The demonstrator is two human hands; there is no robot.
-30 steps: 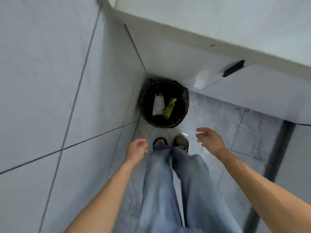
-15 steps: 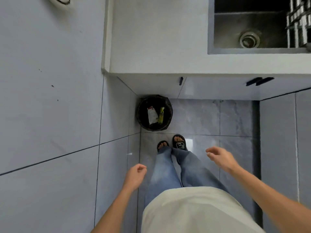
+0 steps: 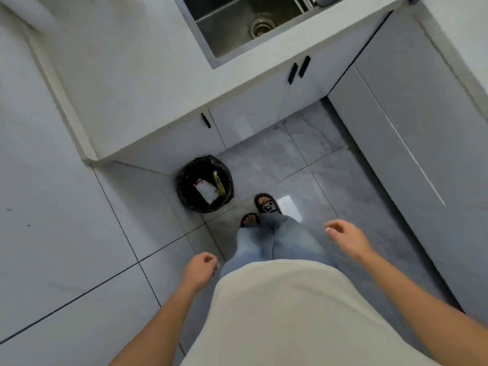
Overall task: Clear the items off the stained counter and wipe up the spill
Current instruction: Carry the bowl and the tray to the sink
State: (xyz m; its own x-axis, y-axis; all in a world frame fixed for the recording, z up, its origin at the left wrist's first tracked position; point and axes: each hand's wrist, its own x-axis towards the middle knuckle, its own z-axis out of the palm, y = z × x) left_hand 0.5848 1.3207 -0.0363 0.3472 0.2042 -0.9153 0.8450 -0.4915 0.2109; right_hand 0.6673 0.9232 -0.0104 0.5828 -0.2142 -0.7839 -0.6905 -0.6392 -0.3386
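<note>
While both hands hang loose w/ nothing held, left hand point(image 3: 200, 269) curled, right hand point(image 3: 346, 237) relaxed, bin point(image 3: 204, 184) w/ wrappers sits below white surface point(image 3: 137, 83).

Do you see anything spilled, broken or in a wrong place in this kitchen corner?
Nothing stands out. The visible part of the counter shows no spill. The bin stands upright on the floor and holds some rubbish. The sink looks dry. Both the left hand and the right hand hold nothing.
</note>
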